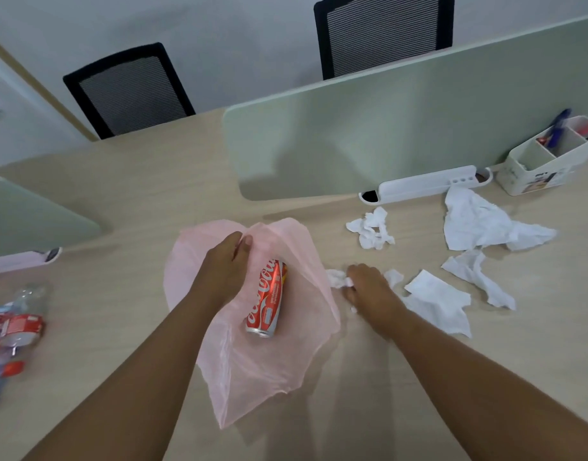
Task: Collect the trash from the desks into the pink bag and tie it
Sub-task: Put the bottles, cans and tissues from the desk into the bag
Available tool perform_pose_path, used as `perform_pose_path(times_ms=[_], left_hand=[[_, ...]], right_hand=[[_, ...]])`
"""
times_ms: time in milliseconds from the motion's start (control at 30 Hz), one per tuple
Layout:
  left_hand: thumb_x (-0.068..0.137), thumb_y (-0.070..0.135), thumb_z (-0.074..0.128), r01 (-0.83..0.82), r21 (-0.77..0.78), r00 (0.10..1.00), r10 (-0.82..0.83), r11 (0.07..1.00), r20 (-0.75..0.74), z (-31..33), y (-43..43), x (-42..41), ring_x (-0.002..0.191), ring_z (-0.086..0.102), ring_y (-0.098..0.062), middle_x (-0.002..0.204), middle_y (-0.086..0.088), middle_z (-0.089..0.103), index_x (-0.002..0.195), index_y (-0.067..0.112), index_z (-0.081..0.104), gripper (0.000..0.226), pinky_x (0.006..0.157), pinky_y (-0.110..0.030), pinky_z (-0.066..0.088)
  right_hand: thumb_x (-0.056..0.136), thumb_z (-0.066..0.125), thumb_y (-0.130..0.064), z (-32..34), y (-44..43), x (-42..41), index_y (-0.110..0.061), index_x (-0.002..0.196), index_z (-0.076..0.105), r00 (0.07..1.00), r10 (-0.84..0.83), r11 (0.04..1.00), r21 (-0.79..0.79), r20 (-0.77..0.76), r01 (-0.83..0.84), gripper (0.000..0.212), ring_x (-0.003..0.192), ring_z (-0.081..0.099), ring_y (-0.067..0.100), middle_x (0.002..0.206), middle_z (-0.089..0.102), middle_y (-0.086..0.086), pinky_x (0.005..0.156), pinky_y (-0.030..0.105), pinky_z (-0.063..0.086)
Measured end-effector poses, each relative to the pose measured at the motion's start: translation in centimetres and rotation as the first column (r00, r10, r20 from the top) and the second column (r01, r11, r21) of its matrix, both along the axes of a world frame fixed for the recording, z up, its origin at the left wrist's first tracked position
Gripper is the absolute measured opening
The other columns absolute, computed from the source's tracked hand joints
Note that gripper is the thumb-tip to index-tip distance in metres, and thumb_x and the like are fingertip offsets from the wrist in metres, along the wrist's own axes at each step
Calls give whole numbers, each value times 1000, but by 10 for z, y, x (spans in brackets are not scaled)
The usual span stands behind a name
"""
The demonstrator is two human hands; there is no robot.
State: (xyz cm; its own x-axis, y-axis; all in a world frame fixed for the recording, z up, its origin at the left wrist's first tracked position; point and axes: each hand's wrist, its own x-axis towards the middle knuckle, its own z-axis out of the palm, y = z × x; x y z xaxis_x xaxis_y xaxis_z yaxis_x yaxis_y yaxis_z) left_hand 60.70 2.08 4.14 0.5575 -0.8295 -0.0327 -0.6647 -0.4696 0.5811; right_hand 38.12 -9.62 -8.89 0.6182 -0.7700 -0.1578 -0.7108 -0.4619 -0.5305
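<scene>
One can [267, 298] inside pink bag [296, 247]

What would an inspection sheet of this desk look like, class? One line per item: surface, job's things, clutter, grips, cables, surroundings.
Surface: pale wood desk, dry.
Job's things: pink bag lying open, red can inside; torn white tissues to its right; bottles at left edge.
Clutter: white organiser with pens.
Grips: left hand holds bag's mouth; right hand pinches a tissue scrap.
Cables: nothing seen.
Surroundings: green dividers, two black chairs.
</scene>
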Motion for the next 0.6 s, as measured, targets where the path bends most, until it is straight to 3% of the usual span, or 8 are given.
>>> perform_pose_path(times_ms=[67,167,233,300,400,500,567,600], left_hand=[[102,48,33,8,-9,1000,-8,1000,5,4,-5,5,69,54,-10,72,6,59,74,25,50,39,58,-27,37],[102,46,34,28,-22,999,-27,999,17,14,-13,8,65,49,-8,67,8,53,69,27,44,39,57,-28,33],[102,44,35,54,-16,997,-53,998,51,23,-16,10,61,46,-11,65,6,50,68,26,41,39,55,-31,32],[102,41,37,67,-22,995,-65,998,71,34,-16,14,58,44,-14,63,4,48,68,23,40,39,54,-32,33],[101,38,39,82,-20,991,-80,996,112,53,-7,23,58,41,-18,62,1,46,68,18,39,38,54,-33,32],[101,37,39,86,4,985,-86,996,148,71,10,35,57,39,-19,62,1,45,68,19,37,38,55,-33,31],[101,37,38,68,3,985,-68,998,159,80,22,42,56,38,-19,61,2,44,67,20,36,38,55,-33,32],[101,37,38,59,-2,985,-58,998,161,84,27,45,56,37,-19,60,3,43,67,20,35,38,55,-34,32]], right_hand=[[90,49,-13,19,-10,-9,-15,78,44,979,-112,973,221,173,72,14,72,66,27,83,59,14,57,33,43],[90,48,-13,55,-12,-13,-17,73,35,926,-154,963,263,344,62,22,55,65,6,67,54,14,55,29,38],[89,49,-15,80,1,-6,-17,74,37,919,-110,962,274,379,2,20,53,63,4,68,55,12,56,29,39],[87,52,-14,100,23,8,-26,71,40,918,-55,955,288,393,-66,23,51,58,3,65,53,-3,53,26,39],[86,56,-15,115,61,41,-38,75,48,883,26,902,370,469,-223,27,59,62,1,67,61,-12,53,11,43],[88,55,-13,117,90,89,-34,82,51,870,45,846,445,491,-294,22,60,64,-4,77,60,-11,51,5,43],[88,57,-13,119,106,119,-26,89,58,873,44,828,472,486,-304,13,72,70,6,86,64,-1,61,16,54],[88,62,-18,116,110,132,-20,102,61,881,83,841,442,465,-313,14,92,70,17,102,66,5,78,27,57]])
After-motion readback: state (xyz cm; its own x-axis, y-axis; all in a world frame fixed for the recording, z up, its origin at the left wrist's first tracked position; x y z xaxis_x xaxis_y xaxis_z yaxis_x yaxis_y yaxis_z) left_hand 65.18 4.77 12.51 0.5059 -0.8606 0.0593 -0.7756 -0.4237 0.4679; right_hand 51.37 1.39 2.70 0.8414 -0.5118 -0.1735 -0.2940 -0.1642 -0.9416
